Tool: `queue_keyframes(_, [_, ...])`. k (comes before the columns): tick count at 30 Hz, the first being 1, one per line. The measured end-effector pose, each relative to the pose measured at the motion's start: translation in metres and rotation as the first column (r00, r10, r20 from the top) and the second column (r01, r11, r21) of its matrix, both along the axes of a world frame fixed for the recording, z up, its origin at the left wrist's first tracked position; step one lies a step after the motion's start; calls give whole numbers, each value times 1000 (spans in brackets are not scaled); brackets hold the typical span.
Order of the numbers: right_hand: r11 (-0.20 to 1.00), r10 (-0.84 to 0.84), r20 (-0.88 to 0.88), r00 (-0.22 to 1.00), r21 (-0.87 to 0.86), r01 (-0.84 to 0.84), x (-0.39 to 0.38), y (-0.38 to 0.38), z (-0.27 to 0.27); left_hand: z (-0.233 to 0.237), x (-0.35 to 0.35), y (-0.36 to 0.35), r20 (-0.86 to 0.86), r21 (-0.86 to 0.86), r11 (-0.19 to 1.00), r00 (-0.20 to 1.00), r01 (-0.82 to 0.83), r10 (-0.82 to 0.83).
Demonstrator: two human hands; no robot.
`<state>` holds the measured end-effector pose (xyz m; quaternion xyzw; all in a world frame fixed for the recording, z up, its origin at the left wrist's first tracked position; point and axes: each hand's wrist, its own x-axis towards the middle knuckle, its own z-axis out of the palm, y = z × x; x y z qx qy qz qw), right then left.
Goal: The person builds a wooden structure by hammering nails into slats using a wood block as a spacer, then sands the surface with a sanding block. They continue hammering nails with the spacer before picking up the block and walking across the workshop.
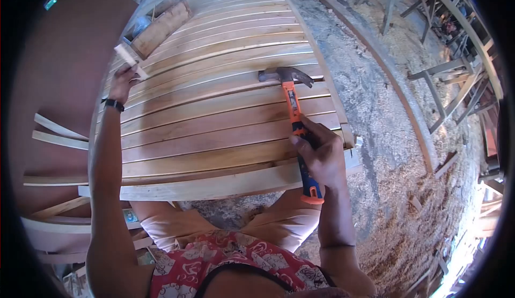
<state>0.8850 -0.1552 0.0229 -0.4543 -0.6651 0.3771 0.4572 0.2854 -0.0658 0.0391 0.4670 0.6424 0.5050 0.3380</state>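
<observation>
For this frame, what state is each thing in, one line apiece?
hammer: held by its handle, head resting on a slat.
right hand: shut on the hammer handle.
left hand: at the panel's edge, gripping a small wood piece.
slatted panel: lying flat, narrow gaps between the slats.
wooden block: lying on the panel's far end.

Sawdust (386, 137) lies thick on the right, near bare wooden frames (434, 95).

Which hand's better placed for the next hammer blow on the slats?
Right, likely. The right hand grips the hammer by its handle, with the head down at the slatted panel. The left hand is at the panel's left edge, fingers closed on a small wood strip.
</observation>
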Motion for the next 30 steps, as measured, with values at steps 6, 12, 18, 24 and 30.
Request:
queue_keyframes(6, [982,-84,49,995,-163,91,-11,-2,16,-15,-25,-20,89,70,996,995,-58,51])
queue_keyframes(12, [975,-123,536,835,220,2,-21,10,35,-25,-111,-12,-565,162,984,811,-69,149])
queue_keyframes(18, [946,189,636,748,85,-312,-133,21,117,5,-200,-39,-505,239,935,789,-262,351])
queue_keyframes(24, [840,382,710,592,0,-542,-290,73,154,-36,-267,-5,-425,159,980,887,-120,178])
queue_keyframes(30, [798,462,648,606,-6,-602,-421,164,143,-44,-261,-27,-400,166,986,915,8,59])
